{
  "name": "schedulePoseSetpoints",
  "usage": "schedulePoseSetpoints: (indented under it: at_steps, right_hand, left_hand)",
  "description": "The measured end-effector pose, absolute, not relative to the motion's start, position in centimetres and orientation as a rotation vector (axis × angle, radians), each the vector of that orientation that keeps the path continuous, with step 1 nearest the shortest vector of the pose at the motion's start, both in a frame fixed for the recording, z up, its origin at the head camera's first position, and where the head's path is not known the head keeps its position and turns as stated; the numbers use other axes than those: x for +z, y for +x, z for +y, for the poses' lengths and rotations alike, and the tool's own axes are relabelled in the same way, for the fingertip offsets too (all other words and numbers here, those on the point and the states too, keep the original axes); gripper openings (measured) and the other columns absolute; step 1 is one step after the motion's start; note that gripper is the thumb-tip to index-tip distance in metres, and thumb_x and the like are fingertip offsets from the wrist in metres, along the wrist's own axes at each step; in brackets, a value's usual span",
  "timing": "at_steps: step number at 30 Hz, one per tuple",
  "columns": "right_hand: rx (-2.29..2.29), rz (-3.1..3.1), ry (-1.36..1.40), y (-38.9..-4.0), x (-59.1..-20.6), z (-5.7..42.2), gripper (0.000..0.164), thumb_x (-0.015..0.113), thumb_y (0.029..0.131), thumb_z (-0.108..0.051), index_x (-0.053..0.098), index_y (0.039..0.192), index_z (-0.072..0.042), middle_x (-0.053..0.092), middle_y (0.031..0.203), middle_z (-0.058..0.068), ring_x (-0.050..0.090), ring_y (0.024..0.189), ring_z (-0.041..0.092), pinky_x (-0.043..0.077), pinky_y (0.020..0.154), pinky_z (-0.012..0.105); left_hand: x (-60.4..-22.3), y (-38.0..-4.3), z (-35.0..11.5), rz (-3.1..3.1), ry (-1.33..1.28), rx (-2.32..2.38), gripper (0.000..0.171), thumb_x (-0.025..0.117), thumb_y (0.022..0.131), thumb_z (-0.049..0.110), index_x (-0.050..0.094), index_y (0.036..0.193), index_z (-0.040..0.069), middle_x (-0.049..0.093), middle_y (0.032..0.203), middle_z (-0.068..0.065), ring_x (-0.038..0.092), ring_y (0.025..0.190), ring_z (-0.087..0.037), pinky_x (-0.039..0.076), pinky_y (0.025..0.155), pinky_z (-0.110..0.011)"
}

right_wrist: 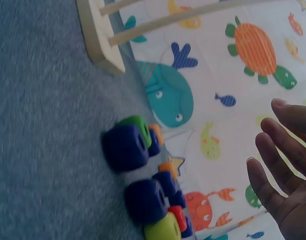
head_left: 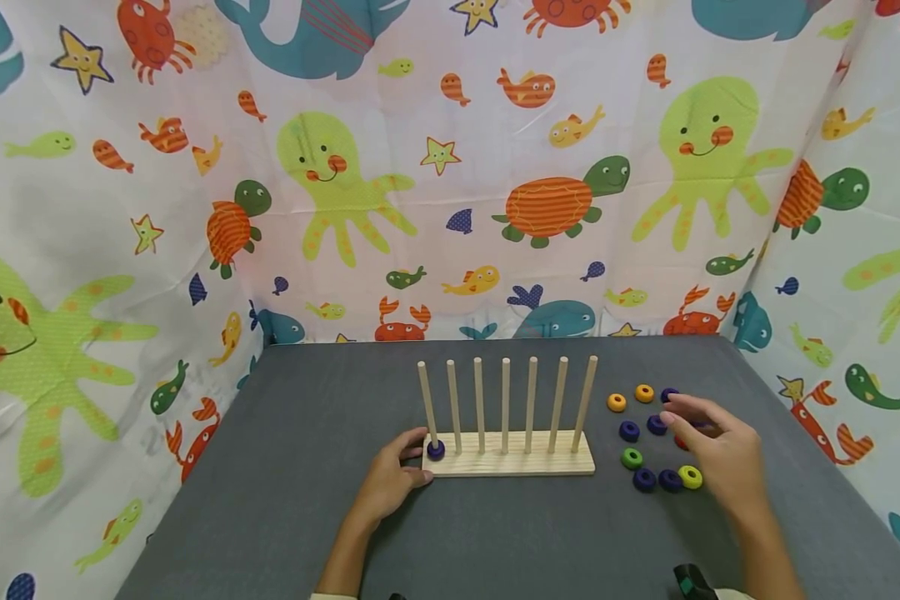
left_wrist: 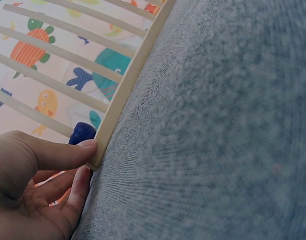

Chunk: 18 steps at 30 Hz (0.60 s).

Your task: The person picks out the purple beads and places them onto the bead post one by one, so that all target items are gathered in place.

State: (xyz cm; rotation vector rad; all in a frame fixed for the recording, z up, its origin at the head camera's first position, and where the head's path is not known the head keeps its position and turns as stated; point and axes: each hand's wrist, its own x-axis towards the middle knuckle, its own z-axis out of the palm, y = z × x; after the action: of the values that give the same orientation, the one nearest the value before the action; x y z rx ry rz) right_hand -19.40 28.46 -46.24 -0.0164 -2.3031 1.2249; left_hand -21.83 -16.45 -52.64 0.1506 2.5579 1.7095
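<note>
A pale wooden board with a row of upright pegs [head_left: 510, 464] stands on the table. One dark blue ring [head_left: 436, 451] sits at the foot of its leftmost peg. My left hand [head_left: 393, 475] grips the board's left end, its thumb [left_wrist: 68, 154] at the front edge beside the ring. To the right of the board lie loose rings: several dark blue ones [head_left: 644, 479], a green one [head_left: 632, 458], a yellow one [head_left: 690, 477], two orange ones [head_left: 644, 393] and a partly hidden red one [right_wrist: 177, 218]. Above them hovers my right hand [head_left: 727, 454], fingers extended and holding nothing.
A grey cloth [head_left: 300, 417] covers the table. Behind and at both sides hangs a white curtain [head_left: 435, 200] printed with sea animals. At the front edge, near the right forearm, a small black object [head_left: 693, 581] shows.
</note>
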Motion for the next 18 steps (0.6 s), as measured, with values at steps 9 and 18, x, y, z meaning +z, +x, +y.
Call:
schedulePoseSetpoints:
  at_steps: [9, 18]
  right_hand:
    - [1.177, -2.356, -0.096, -19.6, -47.7, 30.2, 0.035, 0.078, 0.099, -0.031, 0.075, 0.128, -0.011, 0.075, 0.104, -0.017, 0.062, 0.090, -0.012, 0.050, 0.070, 0.008]
    - [1.103, -2.485, -0.161, -19.5, -48.5, 32.3, 0.044, 0.079, 0.097, -0.033, 0.072, 0.132, -0.007, 0.078, 0.103, -0.008, 0.054, 0.084, -0.021, 0.048, 0.068, 0.012]
  left_hand:
    - [-52.7, -21.8, -16.5, 2.558, 0.168, 1.716, 0.066, 0.075, 0.085, -0.009, 0.059, 0.148, 0.006, 0.061, 0.148, -0.020, 0.061, 0.132, -0.039, 0.060, 0.097, -0.045]
    - [-52.4, -21.6, -16.4, 2.561, 0.170, 1.720, 0.066, 0.075, 0.086, -0.009, 0.058, 0.148, 0.005, 0.059, 0.150, -0.020, 0.060, 0.134, -0.040, 0.059, 0.100, -0.046]
